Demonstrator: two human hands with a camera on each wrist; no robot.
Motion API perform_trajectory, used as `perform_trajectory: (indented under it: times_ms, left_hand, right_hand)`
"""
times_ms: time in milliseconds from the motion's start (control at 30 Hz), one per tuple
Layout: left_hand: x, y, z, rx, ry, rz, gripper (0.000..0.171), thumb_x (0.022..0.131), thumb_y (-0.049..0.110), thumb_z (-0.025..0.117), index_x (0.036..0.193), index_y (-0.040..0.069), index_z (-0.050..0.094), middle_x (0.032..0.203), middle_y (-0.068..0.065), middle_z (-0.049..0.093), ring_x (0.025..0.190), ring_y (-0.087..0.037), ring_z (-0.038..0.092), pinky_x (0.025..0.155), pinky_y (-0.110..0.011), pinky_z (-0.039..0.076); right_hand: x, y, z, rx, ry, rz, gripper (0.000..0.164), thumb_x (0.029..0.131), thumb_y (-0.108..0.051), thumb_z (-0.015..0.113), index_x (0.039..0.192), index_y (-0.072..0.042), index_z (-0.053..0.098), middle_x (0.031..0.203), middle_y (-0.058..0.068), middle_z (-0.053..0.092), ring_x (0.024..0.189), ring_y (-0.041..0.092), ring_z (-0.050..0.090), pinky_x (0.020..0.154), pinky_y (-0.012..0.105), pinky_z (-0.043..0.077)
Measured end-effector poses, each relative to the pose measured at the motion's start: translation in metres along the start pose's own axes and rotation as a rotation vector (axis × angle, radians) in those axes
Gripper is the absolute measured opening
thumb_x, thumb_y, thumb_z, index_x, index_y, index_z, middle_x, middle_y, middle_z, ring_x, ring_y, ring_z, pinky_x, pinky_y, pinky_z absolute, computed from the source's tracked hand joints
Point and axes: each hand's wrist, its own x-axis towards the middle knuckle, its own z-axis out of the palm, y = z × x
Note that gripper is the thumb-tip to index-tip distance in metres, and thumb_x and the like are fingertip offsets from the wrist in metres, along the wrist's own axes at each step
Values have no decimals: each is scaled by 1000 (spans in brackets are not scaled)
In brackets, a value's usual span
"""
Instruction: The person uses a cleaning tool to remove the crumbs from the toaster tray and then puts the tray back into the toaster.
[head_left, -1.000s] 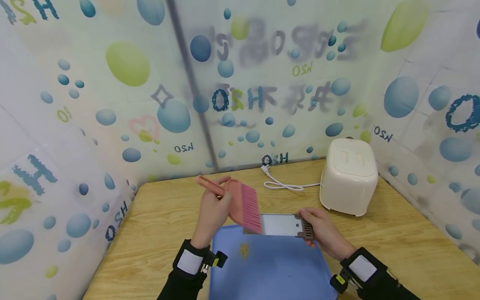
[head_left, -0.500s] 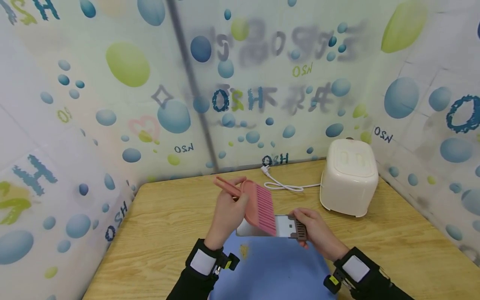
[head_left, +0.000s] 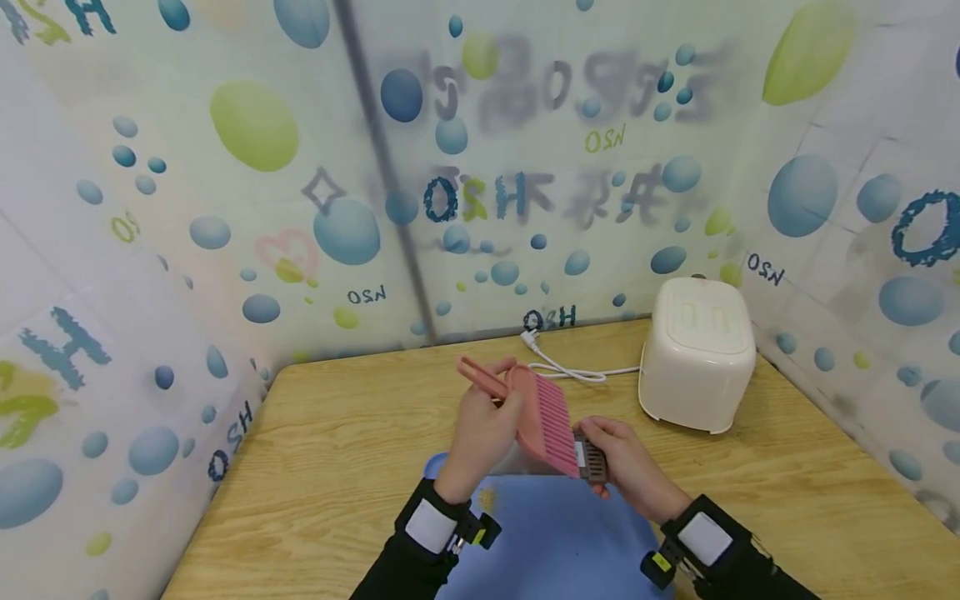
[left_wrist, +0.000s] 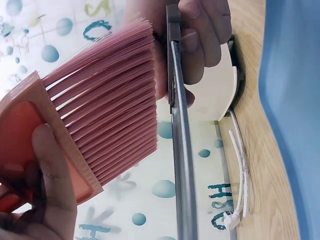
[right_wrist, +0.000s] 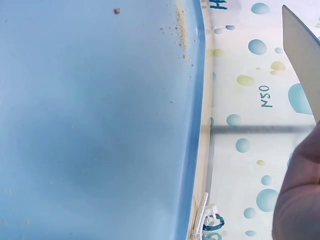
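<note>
My left hand [head_left: 483, 433] grips a pink brush [head_left: 553, 421] at the base of its handle, thumb lying along the head in the left wrist view. With my right hand [head_left: 636, 467] I hold a thin metal crumb tray by its grey-brown slotted end [head_left: 592, 458]. The crumb tray [left_wrist: 181, 150] appears edge-on in the left wrist view. Bristles [left_wrist: 110, 112] point at its face near the held end; whether they touch is hard to tell. In the head view the brush hides much of the crumb tray. Below both hands lies a blue tray [head_left: 566, 542] with a patch of crumbs [right_wrist: 181, 35].
A cream toaster [head_left: 697, 354] stands at the back right of the wooden table [head_left: 337, 450]. Its white cord [head_left: 581, 374] lies coiled to the left, plug [head_left: 530, 337] near the back edge. A patterned curtain [head_left: 480, 167] surrounds the table.
My left hand has moved the brush rightward along the crumb tray to its slotted end. My right hand has shifted slightly left with the crumb tray.
</note>
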Motion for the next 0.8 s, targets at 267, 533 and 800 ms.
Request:
perform_trajectory:
  times_ms: [267,533,800]
  left_hand:
    - [-3,-3,3,28,13,2,42,97,4,53,138,-3,57,119,-20,69,87,-22,71,64,-24,56]
    - [-5,-3,-1,41,13,-27,43,97,5,54,140,0,57,115,-18,71,79,-16,68,58,-21,51]
    - [-4,-6,-1,85,-8,-25,44,96,5,54,140,2,58,89,-17,71,53,-9,51,47,-21,39]
  right_hand:
    - [1,0,2,6,-12,-9,46,112,-35,36,122,4,58,83,7,61,49,11,52,43,24,46]
    - [2,-1,2,4,-28,-8,46,112,-34,35,123,4,59,86,9,63,51,12,52,43,24,45]
    - [1,-3,0,-1,-3,12,46,112,-34,34,122,4,58,85,9,64,51,12,52,44,25,46]
